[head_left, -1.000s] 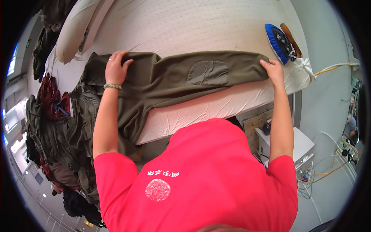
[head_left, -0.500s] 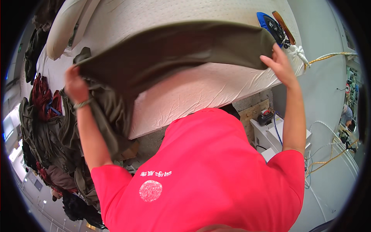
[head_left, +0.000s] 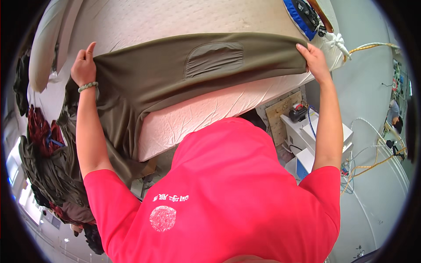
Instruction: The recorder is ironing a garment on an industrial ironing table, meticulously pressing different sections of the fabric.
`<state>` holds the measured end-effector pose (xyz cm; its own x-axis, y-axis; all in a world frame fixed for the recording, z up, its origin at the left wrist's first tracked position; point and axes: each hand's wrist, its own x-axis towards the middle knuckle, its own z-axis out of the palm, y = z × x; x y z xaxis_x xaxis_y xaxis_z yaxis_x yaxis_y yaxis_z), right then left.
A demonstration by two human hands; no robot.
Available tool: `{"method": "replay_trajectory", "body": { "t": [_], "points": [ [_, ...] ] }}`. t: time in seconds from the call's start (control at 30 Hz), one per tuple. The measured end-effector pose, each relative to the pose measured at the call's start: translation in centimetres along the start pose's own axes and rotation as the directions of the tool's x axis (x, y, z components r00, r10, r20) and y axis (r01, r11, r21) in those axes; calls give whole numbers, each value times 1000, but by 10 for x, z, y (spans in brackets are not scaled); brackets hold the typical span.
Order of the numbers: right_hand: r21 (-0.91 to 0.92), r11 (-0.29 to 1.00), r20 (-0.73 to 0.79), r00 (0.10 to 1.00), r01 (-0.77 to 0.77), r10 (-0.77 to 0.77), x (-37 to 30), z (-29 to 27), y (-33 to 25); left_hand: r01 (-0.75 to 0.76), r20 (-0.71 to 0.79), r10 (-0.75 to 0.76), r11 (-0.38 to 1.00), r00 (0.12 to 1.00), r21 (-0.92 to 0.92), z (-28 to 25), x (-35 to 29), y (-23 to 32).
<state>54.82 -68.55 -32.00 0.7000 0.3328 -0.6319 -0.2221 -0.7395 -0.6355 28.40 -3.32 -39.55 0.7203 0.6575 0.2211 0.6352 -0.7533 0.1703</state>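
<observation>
While stretched flat, olive trousers (head_left: 175, 72) between hands

Matt olive cloth trousers (head_left: 175, 74) (smooth weave)

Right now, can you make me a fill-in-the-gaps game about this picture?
1. Both hands, the left hand and the right hand, hold up olive-green ____.
2. The left wrist wears a beaded ____.
3. The person's T-shirt is ____.
4. At the far right end of the ironing table sits a blue ____.

Missing words: trousers; bracelet; red; iron
</observation>
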Motion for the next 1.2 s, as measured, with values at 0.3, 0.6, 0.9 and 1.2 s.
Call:
{"method": "replay_trajectory", "body": {
  "t": [0.3,0.6,0.9,1.2],
  "points": [
    [61,998,-136,991,9,-1,41,24,13,45,114,-74,970,991,240,19,12,8],
    [-112,970,-78,971,217,-227,-10,35,31,749,612,-474,178,633,-638,-78,-231,75],
    [-219,929,228,942,298,-248,27,2,-17,379,847,-101,-862,522,-336,-21,-284,49],
    [216,954,115,965,209,-237,-38,-47,-86,342,631,-347,-612,694,-713,-95,-255,84]
  ]
}}
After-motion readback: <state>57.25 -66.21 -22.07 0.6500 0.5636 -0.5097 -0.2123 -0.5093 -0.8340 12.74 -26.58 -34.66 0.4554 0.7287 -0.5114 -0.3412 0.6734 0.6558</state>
